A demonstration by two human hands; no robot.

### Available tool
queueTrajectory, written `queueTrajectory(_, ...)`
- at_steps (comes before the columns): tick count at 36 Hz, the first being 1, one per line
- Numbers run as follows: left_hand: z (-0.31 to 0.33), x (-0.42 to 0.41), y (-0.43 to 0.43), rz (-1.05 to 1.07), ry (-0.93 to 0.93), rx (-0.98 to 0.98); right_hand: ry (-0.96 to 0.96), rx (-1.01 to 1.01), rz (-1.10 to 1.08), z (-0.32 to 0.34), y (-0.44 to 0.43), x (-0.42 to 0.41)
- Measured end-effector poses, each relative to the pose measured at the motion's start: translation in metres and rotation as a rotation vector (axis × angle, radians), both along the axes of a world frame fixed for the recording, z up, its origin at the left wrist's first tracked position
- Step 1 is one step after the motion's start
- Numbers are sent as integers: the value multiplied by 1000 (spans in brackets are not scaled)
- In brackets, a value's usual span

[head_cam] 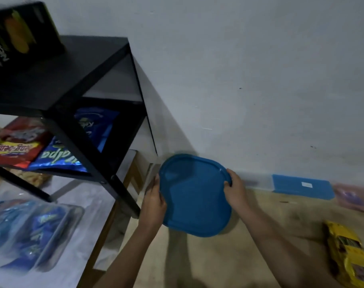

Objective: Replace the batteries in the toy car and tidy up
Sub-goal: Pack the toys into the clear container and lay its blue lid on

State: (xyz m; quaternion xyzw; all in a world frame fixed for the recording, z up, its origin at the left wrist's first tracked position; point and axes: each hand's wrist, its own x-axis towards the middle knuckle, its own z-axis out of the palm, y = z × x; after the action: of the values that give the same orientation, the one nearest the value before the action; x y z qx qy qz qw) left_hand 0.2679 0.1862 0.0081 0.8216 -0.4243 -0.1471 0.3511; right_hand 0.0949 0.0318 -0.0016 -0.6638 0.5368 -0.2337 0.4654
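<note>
Grip: both hands closed on one blue lid, left hand clamped on its left edge, right hand pinching the upper right rim with fingers curled over the lip. Whether a container hangs under the lid cannot be told; only the flat blue face shows, tilted toward the camera and held above the tabletop. Largest thing around: black shelf unit to the left, snack packets on its lower shelf, a dark box on top, blurred. Lower left, more wrapped packets in clear trays, soft focus. Along the wall to the right, a second blue lid on a clear box, lying flat. Toy car: yellow, at the right edge of the tabletop, well apart from both hands and touched by neither. Judging by look, the car is a light, stiff plastic shell, glossy and likely a bit slippery; best taken across the body sides, not by wheels or thin trim. Battery hatch presumably underneath, not visible. The lid looks thin, slightly flexible, light; the two-edge hold suits it.
</note>
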Motion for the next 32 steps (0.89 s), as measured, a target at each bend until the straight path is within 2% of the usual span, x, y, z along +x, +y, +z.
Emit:
queueTrajectory(4, -18, 22, 0, -53, -89, 186, 88, -40, 82, -14, 9, 23)
queueTrajectory(10, -12, 30, -12, 27, -45, 367, 22, 12, 45, -15, 5, 38)
queueTrajectory(16, -18, 21, -8, 51, 10, 355, 23, 18, 42, -5, 9, 33)
queueTrajectory(21, -33, 11, 2, 37, 18, 295, 157, 14, 44, 1, 9, 15)
queueTrajectory(28, -30, 26, -21, 72, 92, 333, 370, -136, 93, -16, 13, 21)
queueTrajectory(32, -32, 28, -25, 79, -83, 351, 440, -144, 89, -15, 14, 27)
